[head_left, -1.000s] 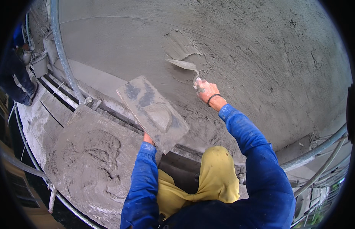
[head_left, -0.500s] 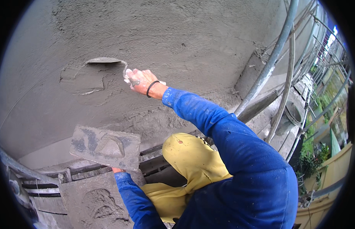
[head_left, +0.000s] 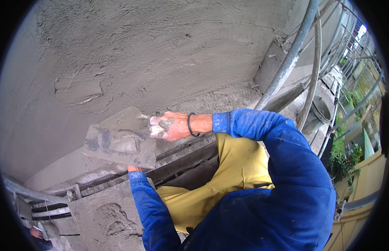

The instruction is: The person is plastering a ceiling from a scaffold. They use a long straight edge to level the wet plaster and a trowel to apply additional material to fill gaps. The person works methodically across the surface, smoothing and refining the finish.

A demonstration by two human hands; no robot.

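My right hand (head_left: 171, 126), spotted with wet mortar and with a black band at its wrist, is closed round the handle of a pointed trowel (head_left: 122, 117). The trowel's blade lies at the far edge of a square, mortar-smeared hawk (head_left: 96, 144). A lump of mortar (head_left: 126, 143) sits on the hawk. Beneath its near edge is my left hand (head_left: 134, 168), holding it up from below; most of its fingers are hidden. Ahead stands a grey rendered wall (head_left: 161, 54) with a fresh raised patch of mortar (head_left: 79, 88).
A board with wet mortar (head_left: 113, 224) lies at lower left. Scaffold poles (head_left: 293, 58) rise at right, near a bucket (head_left: 318, 112). Gaps show between the planks (head_left: 190, 161) below. Another person's hand (head_left: 35, 232) appears at the lower left rim.
My right hand has brought the trowel from the wall patch down and back to the hawk. The hawk has shifted slightly up in view. Another person's hand has come into sight at lower left.
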